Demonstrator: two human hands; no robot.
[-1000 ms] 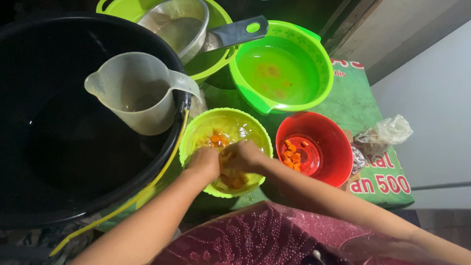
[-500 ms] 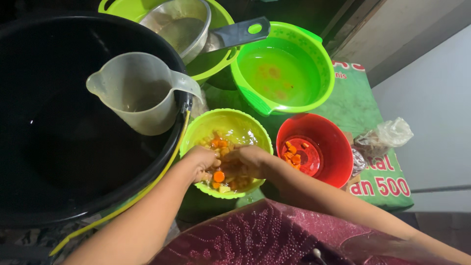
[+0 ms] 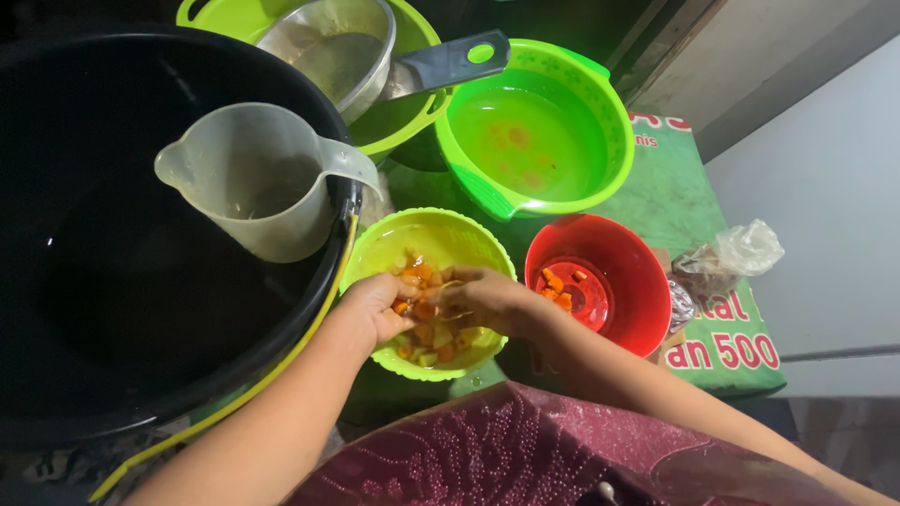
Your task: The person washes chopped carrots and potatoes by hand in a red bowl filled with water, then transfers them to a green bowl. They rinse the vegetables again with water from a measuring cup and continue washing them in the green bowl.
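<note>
A small yellow-green bowl [image 3: 441, 236] holds chopped orange and pale vegetable pieces [image 3: 427, 339]. Both hands are inside it. My left hand [image 3: 375, 309] cups some pieces at the bowl's left side. My right hand [image 3: 487, 298] reaches in from the right, fingers curled over the pieces in the middle. The two hands nearly touch. To the right stands a red bowl [image 3: 637, 281] with a few orange pieces [image 3: 561, 286] at its bottom.
A big black tub [image 3: 103, 281] fills the left, with a clear plastic jug [image 3: 258, 183] on its rim. Behind are a green basin of water [image 3: 534, 141], a metal strainer [image 3: 328, 47] in another green basin, and a crumpled plastic bag [image 3: 736, 258] at right.
The hands have shifted slightly within the small bowl, and more of the chopped pieces show between and below the fingers. Nothing else has moved.
</note>
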